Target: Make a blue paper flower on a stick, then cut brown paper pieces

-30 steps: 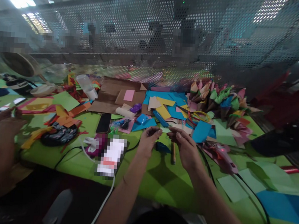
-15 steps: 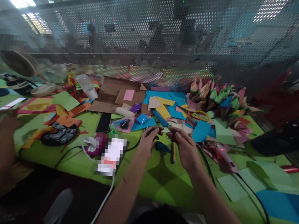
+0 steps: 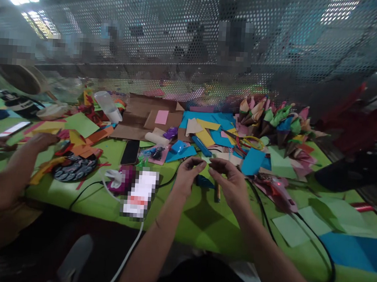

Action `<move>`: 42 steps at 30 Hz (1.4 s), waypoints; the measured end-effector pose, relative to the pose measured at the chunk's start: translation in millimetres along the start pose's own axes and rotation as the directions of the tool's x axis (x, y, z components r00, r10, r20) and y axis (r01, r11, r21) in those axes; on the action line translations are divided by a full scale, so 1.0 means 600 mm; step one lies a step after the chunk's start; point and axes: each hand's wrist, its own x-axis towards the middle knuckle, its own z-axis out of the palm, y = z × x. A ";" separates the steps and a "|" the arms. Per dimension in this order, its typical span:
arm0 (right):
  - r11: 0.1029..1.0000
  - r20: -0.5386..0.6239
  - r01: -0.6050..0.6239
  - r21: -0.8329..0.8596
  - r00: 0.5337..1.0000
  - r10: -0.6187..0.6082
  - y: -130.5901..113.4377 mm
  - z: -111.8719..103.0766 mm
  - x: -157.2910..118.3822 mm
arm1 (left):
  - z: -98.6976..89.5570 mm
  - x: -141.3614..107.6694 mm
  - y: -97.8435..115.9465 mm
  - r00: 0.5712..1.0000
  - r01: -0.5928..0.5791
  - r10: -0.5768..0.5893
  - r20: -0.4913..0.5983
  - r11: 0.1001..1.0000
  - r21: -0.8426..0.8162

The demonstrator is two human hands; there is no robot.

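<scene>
My left hand (image 3: 188, 175) and my right hand (image 3: 229, 175) face each other above the table's near middle, fingers bent and thumbs drawn in. Between their fingertips shows a small pale green paper piece (image 3: 207, 160), apparently pinched from both sides; the fingers partly hide it. Just below lie a dark blue folded paper (image 3: 204, 182) and a pencil-like stick (image 3: 217, 193). A pink glue gun (image 3: 281, 191) with a glowing red light rests to the right of my right hand.
The green table (image 3: 157, 232) carries paper scraps, cardboard (image 3: 135, 116) and a bunch of paper cones (image 3: 279, 121). A phone with a lit screen (image 3: 140, 193), a dark phone (image 3: 130, 152) and cables lie left. Another person's arm (image 3: 21, 165) reaches in there. Perforated metal (image 3: 169, 37) stands behind.
My hands have come slightly closer together at the fingertips. At the left, the other person's arm has moved right over the orange and yellow papers. The view has shifted slightly.
</scene>
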 end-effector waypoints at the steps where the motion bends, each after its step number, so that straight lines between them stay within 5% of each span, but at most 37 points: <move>1: 0.990 -0.010 0.091 -0.112 0.996 -0.092 -0.001 0.000 -0.001 | 0.000 0.000 -0.002 1.000 0.009 -0.009 0.007 1.000 0.000; 4: 0.855 0.008 0.326 -0.404 0.936 -0.353 -0.003 0.002 -0.004 | 0.000 -0.001 -0.005 0.999 0.031 -0.031 0.011 0.999 0.021; 8: 0.696 0.053 0.434 -0.572 0.866 -0.497 -0.001 0.003 -0.005 | 0.003 -0.002 -0.004 0.999 0.045 -0.046 0.020 0.998 0.050; 20: 0.704 0.056 0.331 -0.629 0.922 -0.383 -0.004 -0.006 -0.009 | 0.009 -0.007 -0.004 0.995 0.088 -0.092 0.037 0.991 0.096; 24: 0.731 0.008 0.331 -0.596 0.914 -0.406 -0.013 -0.010 -0.005 | -0.005 -0.007 0.015 0.993 0.013 -0.044 0.108 0.963 0.267; 29: 0.843 -0.118 0.278 -0.461 0.922 -0.369 -0.019 -0.013 -0.002 | -0.057 -0.003 0.044 0.946 -0.268 0.057 0.318 0.688 0.674; 33: 0.921 -0.188 0.184 -0.342 0.947 -0.259 -0.015 -0.017 -0.001 | -0.084 -0.001 0.041 0.913 -0.336 -0.074 0.401 0.420 0.843; 36: 0.955 -0.209 0.127 -0.269 0.960 -0.186 -0.010 -0.019 -0.001 | -0.085 0.000 0.034 0.921 -0.320 -0.113 0.372 0.322 0.891; 38: 0.972 -0.212 0.090 -0.216 0.968 -0.137 -0.008 -0.020 -0.001 | -0.082 0.001 0.032 0.939 -0.288 -0.073 0.337 0.371 0.883; 42: 0.994 -0.210 0.035 -0.106 0.976 -0.057 -0.004 -0.021 0.000 | -0.076 0.006 0.031 0.966 -0.221 0.055 0.252 0.682 0.698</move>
